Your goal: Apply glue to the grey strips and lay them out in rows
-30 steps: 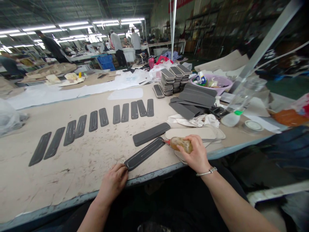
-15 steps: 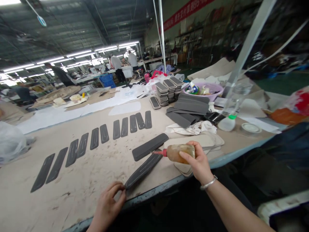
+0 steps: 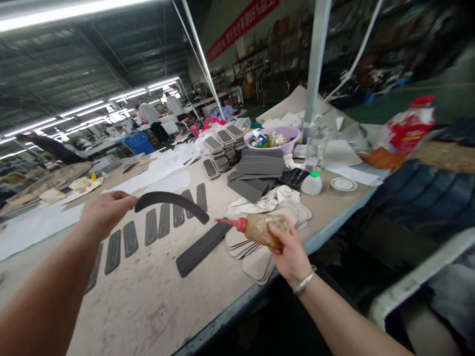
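My left hand [image 3: 107, 210] pinches one end of a dark grey strip [image 3: 172, 199], which arches in the air above the row of glossy strips [image 3: 151, 227] on the table. My right hand [image 3: 291, 252] is wrapped round a glue bottle [image 3: 261, 230] of amber liquid, tilted with its red nozzle pointing left. Just under the nozzle lies a small stack of dark strips [image 3: 200, 251]. Beige rounded pieces [image 3: 245, 246] are spread on the table beneath and behind the bottle. My left forearm hides part of the glossy row.
Stacked grey-and-beige pieces [image 3: 218, 155] stand further back, beside dark sheets [image 3: 256, 170] and a purple basin [image 3: 287, 144]. A white cloth [image 3: 265, 201], a green-capped bottle [image 3: 312, 183] and a round lid [image 3: 343, 185] lie to the right. A metal post [image 3: 317, 64] rises behind them.
My left hand has lifted the strip from the table's near edge and carried it up and away over the row. The bottle stays in my right hand. The view has turned right.
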{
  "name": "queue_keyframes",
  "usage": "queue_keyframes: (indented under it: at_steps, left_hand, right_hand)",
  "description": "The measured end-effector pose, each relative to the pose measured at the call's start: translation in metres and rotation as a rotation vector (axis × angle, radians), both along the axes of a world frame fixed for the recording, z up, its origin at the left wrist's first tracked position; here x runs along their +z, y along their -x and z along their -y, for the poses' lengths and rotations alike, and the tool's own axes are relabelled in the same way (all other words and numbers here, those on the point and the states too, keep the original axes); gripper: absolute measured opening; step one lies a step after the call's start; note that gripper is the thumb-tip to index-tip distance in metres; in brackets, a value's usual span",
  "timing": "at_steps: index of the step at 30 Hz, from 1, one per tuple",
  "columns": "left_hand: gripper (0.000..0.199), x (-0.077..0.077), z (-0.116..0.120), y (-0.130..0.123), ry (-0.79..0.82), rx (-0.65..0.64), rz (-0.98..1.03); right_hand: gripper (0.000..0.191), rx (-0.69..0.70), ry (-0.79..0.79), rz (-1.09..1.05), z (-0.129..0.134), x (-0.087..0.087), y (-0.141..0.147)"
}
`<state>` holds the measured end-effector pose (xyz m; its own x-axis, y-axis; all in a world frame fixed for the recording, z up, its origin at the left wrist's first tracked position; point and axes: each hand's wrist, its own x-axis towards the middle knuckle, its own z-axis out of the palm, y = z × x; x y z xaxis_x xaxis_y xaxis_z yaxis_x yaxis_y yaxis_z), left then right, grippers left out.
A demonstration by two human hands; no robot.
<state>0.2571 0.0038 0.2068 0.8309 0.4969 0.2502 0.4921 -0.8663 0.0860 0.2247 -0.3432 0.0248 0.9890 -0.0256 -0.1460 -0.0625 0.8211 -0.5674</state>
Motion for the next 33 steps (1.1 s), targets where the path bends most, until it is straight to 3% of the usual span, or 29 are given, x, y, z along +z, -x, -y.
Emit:
queue_keyframes:
  at_steps: [3, 5, 12, 15, 18, 25, 33]
  left_hand:
    - [0.032, -0.002, 0.024, -0.042, -0.125, 0.074, -0.007]
    - [0.03, -0.023, 0.043, -0.057, -0.162, 0.014, 0.018]
    - [0.031, -0.153, 0.097, -0.078, -0.173, -0.193, -0.114]
    - [0.029, -0.188, 0.11, -0.086, -0.149, -0.218, -0.183]
    - [0.03, -0.201, 0.117, -0.093, -0.123, -0.233, -0.233]
    - [0.048, -0.211, 0.108, -0.1, -0.055, -0.356, -0.302]
    - [0.032, -0.238, 0.08, -0.116, 0.023, -0.307, -0.097]
  right_hand:
    - [0.033, 0.039, -0.041, 0.021, 0.003, 0.003, 0.002]
    - [0.032, 0.082, -0.056, 0.006, 0.004, 0.005, 0.003]
    - [0.038, 0.171, -0.148, -0.073, 0.003, 0.004, 0.005]
    - [0.038, 0.19, -0.167, -0.105, 0.006, 0.002, 0.004]
    - [0.037, 0.182, -0.215, -0.162, 0.01, 0.001, 0.001]
    - [0.035, 0.178, -0.339, -0.245, 0.012, 0.0, -0.008]
    - [0.037, 0.181, -0.353, -0.275, 0.008, 0.0, -0.014]
